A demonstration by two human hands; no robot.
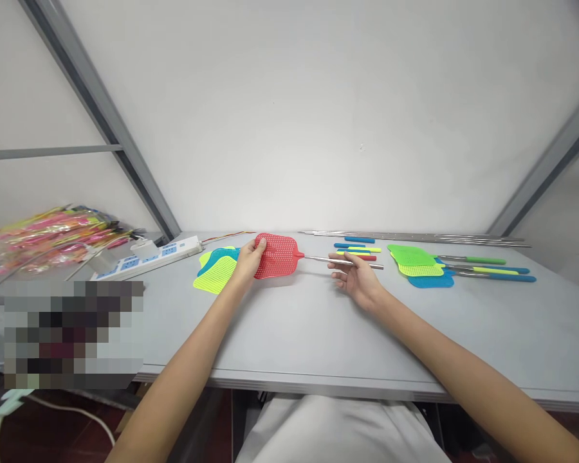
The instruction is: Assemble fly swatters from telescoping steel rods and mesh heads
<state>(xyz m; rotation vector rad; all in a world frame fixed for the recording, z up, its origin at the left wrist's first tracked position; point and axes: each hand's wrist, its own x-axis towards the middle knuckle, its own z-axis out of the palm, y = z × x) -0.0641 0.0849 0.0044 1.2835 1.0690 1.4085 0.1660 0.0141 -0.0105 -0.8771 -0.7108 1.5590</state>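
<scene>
My left hand (251, 258) is closed on the near-left edge of a red perforated fly swatter head (280, 257), thumb on top. A thin metal rod (316, 258) runs right from its neck, with no coloured grip on its end. My right hand (358, 283) is at the rod, palm up, fingers apart and loosely bent. The rod crosses over these fingers; whether they press on it is unclear. Beside my left hand lie loose yellow (217, 275) and blue (222, 254) swatter heads. Behind my right hand lie several blue, yellow and red grip sleeves (359, 239).
At right, green (410, 255), yellow (422, 270) and blue (431, 281) swatters with grips are stacked. Long metal rods (415, 238) lie along the back wall. A white power strip (149, 257) and plastic-wrapped coloured bundles (62, 235) are at left. A pixelated patch hides the front left.
</scene>
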